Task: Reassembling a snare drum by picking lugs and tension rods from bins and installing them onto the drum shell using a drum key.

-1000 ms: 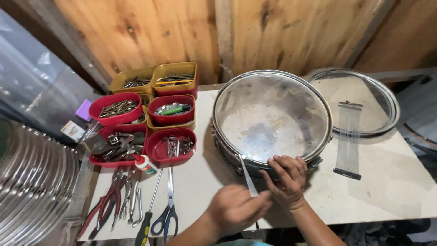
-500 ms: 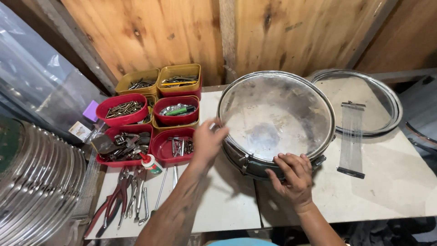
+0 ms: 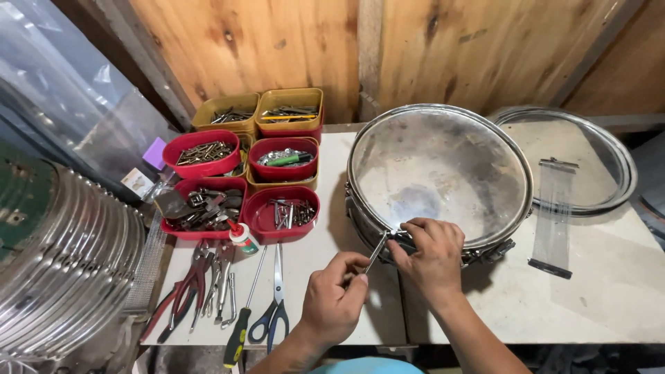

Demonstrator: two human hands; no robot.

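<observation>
The right hand (image 3: 429, 253) covers the near rim of the drum (image 3: 440, 173) at lower centre, so the fitting under its fingers cannot be seen. The left hand (image 3: 332, 301) hides the lower end of the thin metal rod (image 3: 376, 251). Both forearms run off the bottom edge. At far left, the ribbed metal shell (image 3: 62, 256) is cut by the frame. The small parts in the red bins (image 3: 201, 156) are too small to tell apart.

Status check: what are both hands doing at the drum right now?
Left hand pinching thin metal rod. Right hand gripping snare drum rim. Scissors lie left, apart.
</observation>
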